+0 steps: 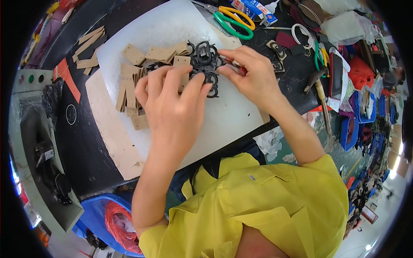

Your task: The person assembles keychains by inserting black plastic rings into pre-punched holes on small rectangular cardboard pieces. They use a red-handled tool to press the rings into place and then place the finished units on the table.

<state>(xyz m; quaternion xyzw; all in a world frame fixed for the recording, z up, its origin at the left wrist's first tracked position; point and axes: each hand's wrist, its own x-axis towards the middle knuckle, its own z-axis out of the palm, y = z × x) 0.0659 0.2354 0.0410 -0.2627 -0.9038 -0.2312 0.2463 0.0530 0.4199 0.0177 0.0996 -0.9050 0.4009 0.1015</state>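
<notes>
My left hand (176, 103) is spread over a pile of tan strips with small holes (134, 54). Its curved fingers are apart, with the fingertips close to a cluster of black buckle-like pieces (204, 53); whether they touch it I cannot tell. From the right, my right hand (256, 77) pinches a slim tool with a dark red handle (241, 69). The thumb and forefinger are at the cluster's right edge. What the tool's tip touches is hidden. Beneath everything lies a whitish sheet (223, 116) on a tan board (112, 129).
Scissors with green and orange handles (234, 23) lie beyond the sheet beside a blue-and-white box (256, 9). A wooden-handled hammer (322, 96) hangs over the table's right edge. More tan strips (89, 47) lie at far left. A blue bin (97, 215) stands lower left.
</notes>
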